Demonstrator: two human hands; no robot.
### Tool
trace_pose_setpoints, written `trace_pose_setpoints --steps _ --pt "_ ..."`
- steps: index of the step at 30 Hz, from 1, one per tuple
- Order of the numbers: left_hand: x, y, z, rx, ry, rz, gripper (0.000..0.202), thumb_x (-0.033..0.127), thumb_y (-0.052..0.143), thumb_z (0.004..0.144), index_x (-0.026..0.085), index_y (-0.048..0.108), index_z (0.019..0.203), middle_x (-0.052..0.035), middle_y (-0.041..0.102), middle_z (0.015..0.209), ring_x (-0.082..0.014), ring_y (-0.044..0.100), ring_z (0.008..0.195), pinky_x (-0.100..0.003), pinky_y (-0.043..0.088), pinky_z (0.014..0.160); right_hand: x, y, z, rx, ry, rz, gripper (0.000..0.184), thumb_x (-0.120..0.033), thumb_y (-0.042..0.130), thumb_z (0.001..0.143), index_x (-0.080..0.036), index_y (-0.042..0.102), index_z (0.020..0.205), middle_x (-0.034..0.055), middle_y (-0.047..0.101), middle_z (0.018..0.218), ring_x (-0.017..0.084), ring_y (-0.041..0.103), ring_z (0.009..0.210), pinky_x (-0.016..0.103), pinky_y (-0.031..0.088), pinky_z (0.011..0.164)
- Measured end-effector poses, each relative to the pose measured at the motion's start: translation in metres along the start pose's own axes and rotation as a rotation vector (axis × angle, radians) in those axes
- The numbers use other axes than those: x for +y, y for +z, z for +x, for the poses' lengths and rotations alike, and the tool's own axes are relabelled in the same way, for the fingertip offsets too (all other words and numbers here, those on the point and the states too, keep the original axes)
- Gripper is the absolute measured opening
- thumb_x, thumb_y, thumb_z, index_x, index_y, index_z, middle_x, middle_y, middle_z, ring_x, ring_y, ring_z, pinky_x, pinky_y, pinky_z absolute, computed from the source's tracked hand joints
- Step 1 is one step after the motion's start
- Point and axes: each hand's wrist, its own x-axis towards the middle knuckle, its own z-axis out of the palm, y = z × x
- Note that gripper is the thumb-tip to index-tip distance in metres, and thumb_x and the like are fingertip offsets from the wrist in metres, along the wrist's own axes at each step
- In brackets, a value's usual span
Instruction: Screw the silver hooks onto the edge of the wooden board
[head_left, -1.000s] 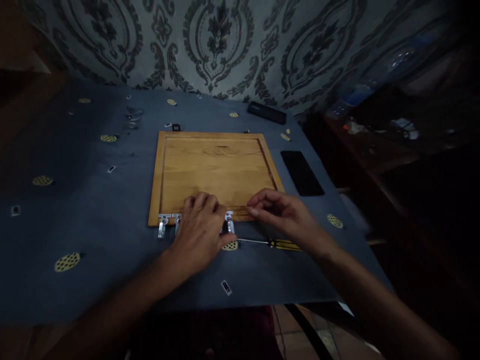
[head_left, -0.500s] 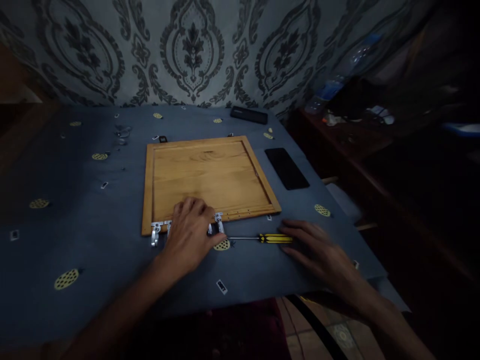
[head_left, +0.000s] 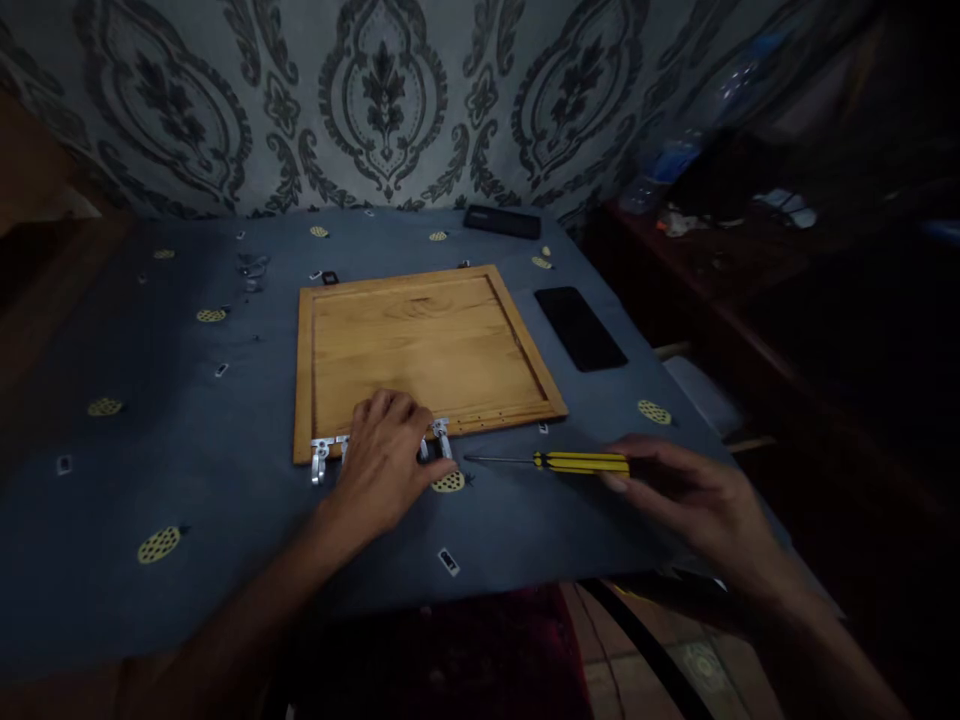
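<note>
My right hand grips the end of a yellow-and-black screwdriver between thumb and fingers. Its shaft points left and its tip is near the hinge, apart from it. A framed wooden panel lies flat on the cloth-covered table. My left hand bends over the panel's near edge, fingers curled down at a metal hinge with the thumb beside it. Part of what lies under that palm is hidden. Another silver hinge sits at the panel's near left corner.
A black phone lies right of the panel, and a dark flat case is at the back. Small clear-looking pieces lie at the back left. A plastic bottle stands on the dark side furniture.
My right hand has closed on the screwdriver handle and brought it right, raised slightly off the table. My left hand stays at the panel's edge. The view has shifted a little.
</note>
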Motion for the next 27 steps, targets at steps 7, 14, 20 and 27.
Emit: trace_pose_setpoints --steps 7,14,20,27 --pt "-0.003 0.001 0.0 0.001 0.0 0.004 0.035 0.042 0.082 0.08 0.017 0.066 0.099 -0.0066 0.065 0.109 -0.0299 0.053 0.109 -0.043 0.042 0.091 -0.043 0.046 0.023 0.258 -0.199 0.472 0.012 -0.032 0.068 0.094 -0.026 0.062 0.102 0.0021 0.079 0.091 0.014 0.063 0.051 0.029 0.053 0.046" --pt "-0.005 0.003 0.001 0.01 -0.007 0.002 0.035 0.042 0.082 0.08 0.017 0.065 0.099 -0.0063 0.063 0.108 -0.0293 0.052 0.108 -0.042 0.041 0.091 -0.077 0.083 0.037 0.454 -0.435 0.459 0.008 -0.026 0.061 0.099 -0.025 0.06 0.106 0.003 0.078 0.093 0.013 0.06 0.05 0.029 0.05 0.044" --pt "0.0 0.001 0.0 0.007 -0.014 -0.017 0.034 0.042 0.082 0.081 0.018 0.066 0.101 -0.0066 0.064 0.109 -0.0302 0.053 0.108 -0.043 0.042 0.091 -0.073 0.091 0.033 0.401 -0.391 0.492 0.008 -0.023 0.058 0.1 -0.025 0.059 0.108 0.0024 0.077 0.095 0.011 0.061 0.051 0.028 0.052 0.045" --pt "0.0 0.001 0.0 0.004 -0.009 -0.01 0.035 0.041 0.081 0.082 0.017 0.067 0.102 -0.0064 0.064 0.108 -0.0303 0.053 0.109 -0.043 0.043 0.091 -0.069 0.097 0.035 0.38 -0.392 0.506 0.009 -0.024 0.057 0.101 -0.026 0.057 0.109 -0.0005 0.077 0.097 0.01 0.061 0.05 0.026 0.053 0.045"
